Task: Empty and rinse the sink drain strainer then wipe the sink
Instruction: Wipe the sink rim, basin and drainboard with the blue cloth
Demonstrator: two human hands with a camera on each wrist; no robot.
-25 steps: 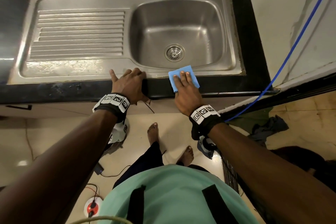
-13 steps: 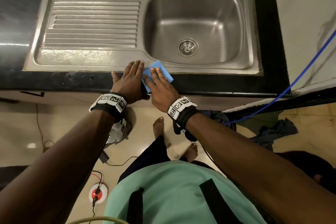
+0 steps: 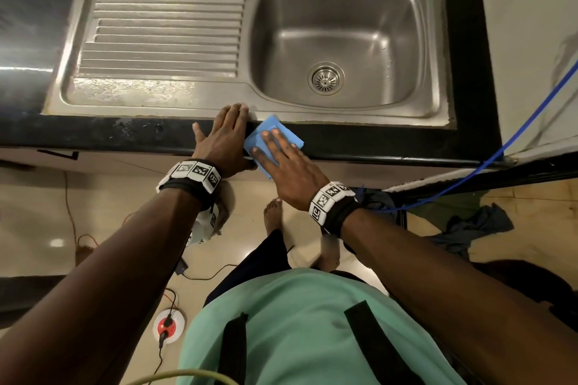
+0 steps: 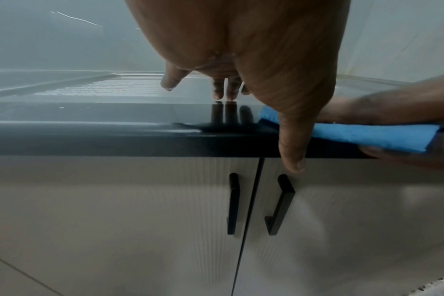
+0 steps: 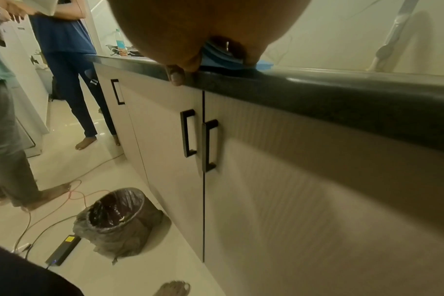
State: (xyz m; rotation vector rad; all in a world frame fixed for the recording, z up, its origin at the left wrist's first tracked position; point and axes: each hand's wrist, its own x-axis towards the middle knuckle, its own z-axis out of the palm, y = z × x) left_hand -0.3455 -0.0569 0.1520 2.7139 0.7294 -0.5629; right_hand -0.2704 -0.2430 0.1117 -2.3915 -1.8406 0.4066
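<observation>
The steel sink (image 3: 431, 40) has its round drain strainer (image 3: 326, 78) seated in the basin floor. A blue cloth (image 3: 271, 131) (image 4: 368, 136) (image 5: 265, 65) lies on the black counter edge in front of the basin. My right hand (image 3: 275, 150) presses flat on the cloth with straight fingers, its thumb hanging over the counter's front edge. Just left of it, my left hand (image 3: 223, 134) (image 4: 241, 66) rests flat on the counter edge with straight fingers reaching the sink rim and touching the cloth's left side.
The ribbed drainboard (image 3: 162, 34) lies left of the basin. A blue cable (image 3: 516, 134) runs along the right wall. Below the counter are cabinet doors with black handles (image 5: 189, 133) and a bin lined with a black bag (image 5: 117, 218). Two people stand at the left (image 5: 66, 60).
My right hand slid the blue cloth leftward along the counter edge until it met my left hand. The left fingers straightened out flat.
</observation>
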